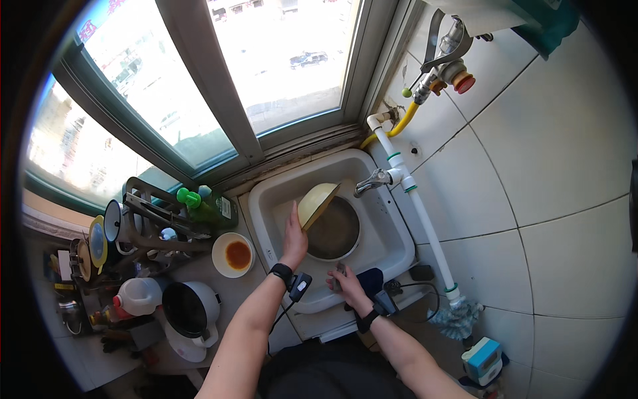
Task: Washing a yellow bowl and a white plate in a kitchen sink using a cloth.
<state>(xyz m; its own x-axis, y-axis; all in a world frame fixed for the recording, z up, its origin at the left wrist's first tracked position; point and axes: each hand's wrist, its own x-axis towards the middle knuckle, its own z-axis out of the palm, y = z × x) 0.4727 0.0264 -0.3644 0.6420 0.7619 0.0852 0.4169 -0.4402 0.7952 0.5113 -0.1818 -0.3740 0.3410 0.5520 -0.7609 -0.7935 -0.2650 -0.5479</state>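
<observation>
My left hand (295, 238) holds a pale yellow bowl (316, 199) by its side, tilted over a round pan (335, 230) in the white sink (264, 204). The pan holds murky water or has a dark inside; I cannot tell which. My right hand (347, 285) is closed around a small greyish scrubber (340, 277) near the sink's front edge, just below the pan. A chrome faucet (373, 182) points over the sink from the right. Dark blue cloth (370, 282) hangs over the front rim beside my right hand.
Left of the sink stand a white bowl with red-orange sauce (233, 255), a green pump bottle (199, 207), a dish rack (164, 242), a plastic jug (139, 296) and a black-lined pot (187, 309). A white pipe (428, 234) runs along the tiled wall; a window stands behind.
</observation>
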